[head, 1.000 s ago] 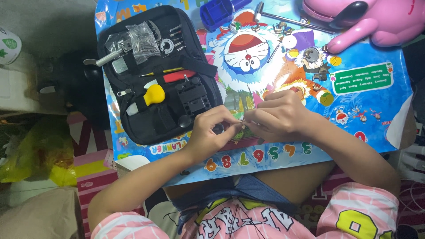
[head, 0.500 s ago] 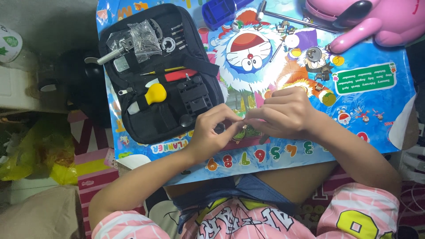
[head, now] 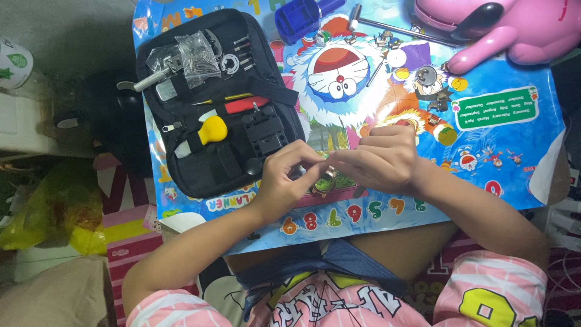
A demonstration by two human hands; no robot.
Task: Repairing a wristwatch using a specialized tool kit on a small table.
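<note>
My left hand (head: 284, 175) and my right hand (head: 381, 158) meet over the front middle of a colourful cartoon-printed table mat (head: 502, 157). Together they pinch a small round metal object (head: 325, 180), seemingly a watch piece, mostly hidden by the fingers. An open black tool case (head: 212, 103) lies just left of my left hand. It holds a yellow-handled tool (head: 209, 131), a red-handled tool (head: 245, 105) and a clear bag of small parts (head: 196, 57).
A pink plastic toy (head: 514, 30) sits at the back right. A blue holder (head: 299, 15), a thin metal hammer (head: 387, 24) and small round watch parts (head: 425, 75) lie along the back of the mat. A yellow bag (head: 54, 212) lies left on the floor.
Both hands stay together on the small object; the fingers shifted only slightly. The view has drifted a little.
</note>
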